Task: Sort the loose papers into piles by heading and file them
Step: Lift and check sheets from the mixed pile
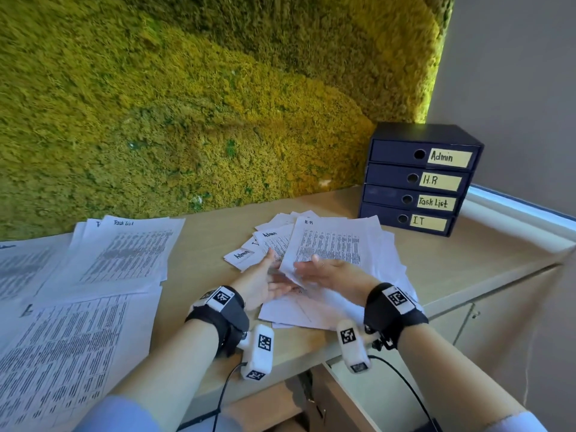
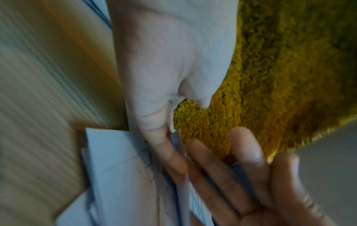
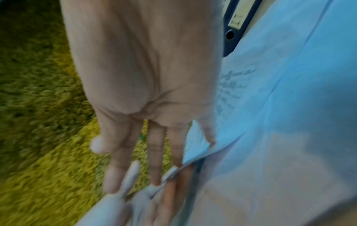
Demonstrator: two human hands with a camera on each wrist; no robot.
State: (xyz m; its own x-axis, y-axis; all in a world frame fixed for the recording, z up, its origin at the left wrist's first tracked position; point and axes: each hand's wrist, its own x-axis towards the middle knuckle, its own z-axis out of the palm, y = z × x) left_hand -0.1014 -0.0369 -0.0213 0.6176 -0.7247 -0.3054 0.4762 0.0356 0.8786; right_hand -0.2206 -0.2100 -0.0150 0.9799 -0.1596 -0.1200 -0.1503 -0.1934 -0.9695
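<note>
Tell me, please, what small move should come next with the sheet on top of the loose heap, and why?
Probably lift the H.R sheet clear of the loose heap and start a pile for it. Its heading reads H.R, both hands, left hand and right hand, meet at its near edge with straight fingers, and only a Task List pile is plainly headed so far.

Moss wall [image 1: 187, 104] – wood desk [image 1: 452, 260].
</note>
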